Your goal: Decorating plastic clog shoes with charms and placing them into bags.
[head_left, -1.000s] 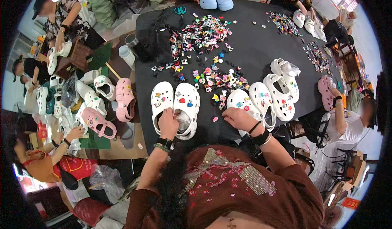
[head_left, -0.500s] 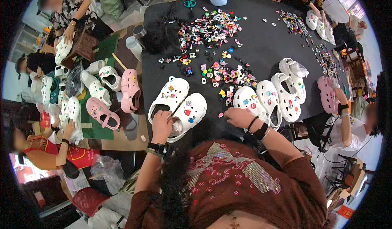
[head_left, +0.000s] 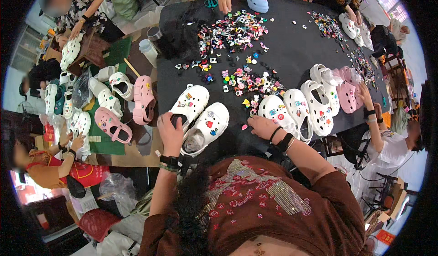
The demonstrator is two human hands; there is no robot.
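Two white clogs with colourful charms lie side by side in front of me: a left clog point(head_left: 194, 98) and a right clog point(head_left: 212, 126) with clear plastic in its opening. My left hand point(head_left: 170, 133) is closed round the heel side of the left clog, its thumb hidden. Over the black table, my right hand point(head_left: 265, 127) has its fingers curled together beside another decorated white clog point(head_left: 274, 110); whatever they hold, if anything, is hidden. A small pink charm point(head_left: 244, 127) lies just left of these fingertips.
Heaps of loose charms point(head_left: 235, 32) cover the black table point(head_left: 292, 46) beyond the clogs. More white clogs point(head_left: 315, 96) and a pink pair point(head_left: 347, 91) stand at right. Pink clogs point(head_left: 143, 100), a bottle point(head_left: 148, 49) and co-workers' hands point(head_left: 223, 1) surround the area.
My left hand has moved from between the two clogs to the left clog's outer side. My right hand has shifted slightly. At right, a co-worker's pink clogs now stand beside the white ones.
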